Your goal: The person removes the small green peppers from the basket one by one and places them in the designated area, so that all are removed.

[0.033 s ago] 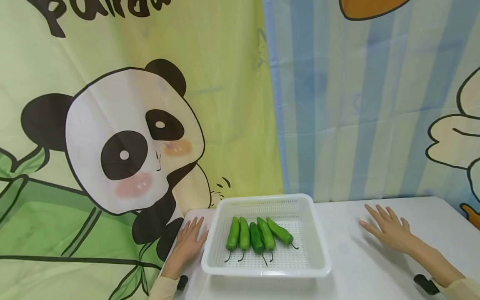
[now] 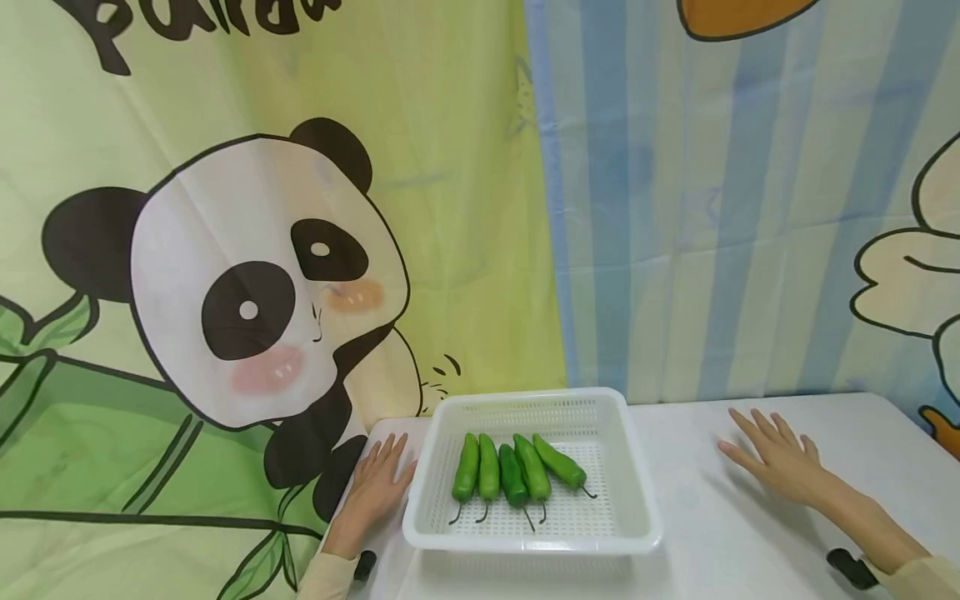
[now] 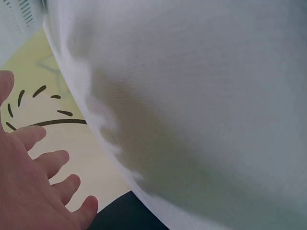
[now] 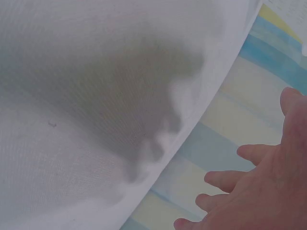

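Note:
A white plastic basket with slotted walls stands on the white-covered table. Inside it several green chili peppers lie side by side, stems toward the near side; the darker pepper is in the middle and a slanted one is at the right. My left hand is just left of the basket, fingers straight and spread, holding nothing. Well to the right of the basket, my right hand is over the table with its fingers spread, also holding nothing. Both wrist views show shadows of the hands on the cloth.
Behind the table hangs a curtain with a panda print on the left and blue stripes on the right. White cloth covers the table. Dark bands sit near both wrists.

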### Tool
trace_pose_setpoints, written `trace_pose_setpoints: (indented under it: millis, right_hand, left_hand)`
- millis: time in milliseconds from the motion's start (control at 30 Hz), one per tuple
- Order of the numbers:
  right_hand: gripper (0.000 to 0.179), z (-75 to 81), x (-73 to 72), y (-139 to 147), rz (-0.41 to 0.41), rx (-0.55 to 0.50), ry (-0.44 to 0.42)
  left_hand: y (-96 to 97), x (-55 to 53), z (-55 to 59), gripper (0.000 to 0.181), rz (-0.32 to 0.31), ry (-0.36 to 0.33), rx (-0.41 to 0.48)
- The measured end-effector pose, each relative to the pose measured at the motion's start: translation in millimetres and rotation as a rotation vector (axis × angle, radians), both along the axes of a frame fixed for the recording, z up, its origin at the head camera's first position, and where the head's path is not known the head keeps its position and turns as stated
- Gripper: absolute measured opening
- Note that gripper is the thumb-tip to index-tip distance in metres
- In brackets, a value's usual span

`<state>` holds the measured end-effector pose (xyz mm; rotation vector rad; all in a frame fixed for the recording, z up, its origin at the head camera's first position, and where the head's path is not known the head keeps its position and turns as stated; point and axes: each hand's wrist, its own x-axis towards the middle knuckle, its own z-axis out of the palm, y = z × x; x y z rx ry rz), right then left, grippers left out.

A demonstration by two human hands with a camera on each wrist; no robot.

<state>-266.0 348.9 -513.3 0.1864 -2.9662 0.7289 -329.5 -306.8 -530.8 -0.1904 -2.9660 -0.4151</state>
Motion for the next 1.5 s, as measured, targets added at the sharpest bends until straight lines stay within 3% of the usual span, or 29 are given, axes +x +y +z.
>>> trace_pose_setpoints:
  millis: [267, 467, 567, 767, 867, 1133, 1500]
  right_hand:
    - [0.079, 1.2, 4.3, -3, 0.002, -0.007, 0.006]
    - [0.077, 7.1, 1.2, -10, 0.023, 0.022, 0.054]
    - [0.075, 16.7, -0.8, -19, 0.052, 0.049, 0.094]
    - [0.075, 51.8, -1.7, -52, 0.128, 0.025, 0.13]
    - [0.075, 66.3, -3.1, -69, 0.15, 0.029, 0.133]
    - [0.073, 86.5, -11.4, -100, 0.193, 0.068, 0.165]
    - [0.069, 106.8, -21.3, -139, 0.264, 0.112, 0.179]
  left_hand:
    - [-0.1, 2.9, 0.1, 0.063, -0.008, 0.014, 0.034]
    - [12.3, 3.0, 25.7, 0.061, 0.005, -0.042, 0.431]
    - [26.0, 1.7, 36.3, 0.064, -0.014, -0.076, 0.536]
    - [53.8, 1.1, 45.7, 0.063, -0.065, -0.177, 0.547]
    - [59.7, 3.1, 45.1, 0.057, -0.056, -0.212, 0.589]
    - [65.5, 6.0, 42.6, 0.049, -0.018, -0.185, 0.685]
    - [65.2, 4.7, 37.9, 0.048, 0.016, -0.195, 0.71]
